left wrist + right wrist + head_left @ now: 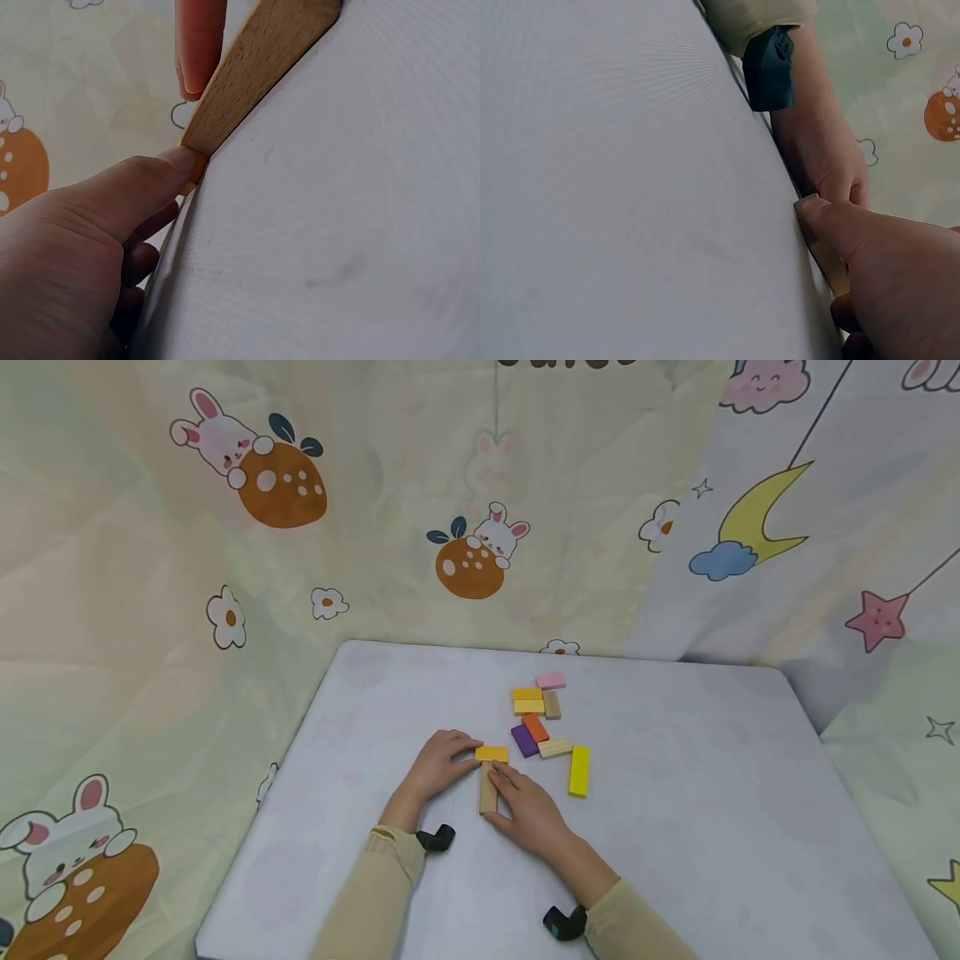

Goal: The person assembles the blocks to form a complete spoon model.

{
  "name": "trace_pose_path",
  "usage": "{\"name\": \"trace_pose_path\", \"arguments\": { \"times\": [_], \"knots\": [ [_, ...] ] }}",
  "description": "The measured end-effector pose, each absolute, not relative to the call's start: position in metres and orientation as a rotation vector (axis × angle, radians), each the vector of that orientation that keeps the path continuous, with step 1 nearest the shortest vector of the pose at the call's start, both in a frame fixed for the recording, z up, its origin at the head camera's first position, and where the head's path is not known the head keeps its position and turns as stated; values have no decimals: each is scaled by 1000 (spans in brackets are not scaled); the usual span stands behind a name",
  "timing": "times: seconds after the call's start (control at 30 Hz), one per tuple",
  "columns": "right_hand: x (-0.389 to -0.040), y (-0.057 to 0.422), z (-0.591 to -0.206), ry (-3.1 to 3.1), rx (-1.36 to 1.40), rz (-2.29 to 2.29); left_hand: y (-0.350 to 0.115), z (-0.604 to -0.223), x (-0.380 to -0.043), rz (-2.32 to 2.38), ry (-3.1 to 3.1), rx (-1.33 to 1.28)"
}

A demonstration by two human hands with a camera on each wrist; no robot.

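Observation:
My left hand (438,767) pinches a small orange-yellow wooden block (492,752) at its left end; in the left wrist view the thumb (146,184) lies against it. Lengthwise toward me from that block runs a long plain wooden block (488,790), its far end against the orange-yellow one, so the two form a T shape on the table. My right hand (534,814) grips the plain block, thumb at its near end and fingertips near the far end. In the right wrist view the thumb presses the end of the plain block (826,251).
Beyond my hands lie a purple block (524,741), a red-orange block (536,727), a pale wooden block (555,747) and a long yellow block (579,771). Farther back are two yellow blocks (528,707), a tan block (552,705) and a pink block (551,680). A printed curtain hangs behind the white table (712,793).

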State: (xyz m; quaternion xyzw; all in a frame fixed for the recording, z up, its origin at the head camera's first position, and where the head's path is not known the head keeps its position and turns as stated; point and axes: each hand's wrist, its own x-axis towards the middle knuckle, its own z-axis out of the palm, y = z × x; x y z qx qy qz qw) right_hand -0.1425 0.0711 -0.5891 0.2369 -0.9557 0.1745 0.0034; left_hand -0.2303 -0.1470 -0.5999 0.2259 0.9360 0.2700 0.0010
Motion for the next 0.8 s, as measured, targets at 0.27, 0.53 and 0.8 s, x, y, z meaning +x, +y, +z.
{"name": "trace_pose_path", "arguments": {
  "times": [0.27, 0.53, 0.8],
  "knots": [
    [-142, 72, -587, -2991, 765, 583, -149, -595, -228, 840, 2909, 697],
    [-142, 73, -585, -2971, 789, 638, -151, -593, -222, 782, 2881, 732],
    [-144, 74, -586, -2999, 772, 629, -148, -594, -214, 716, 2961, 834]
  ]
}}
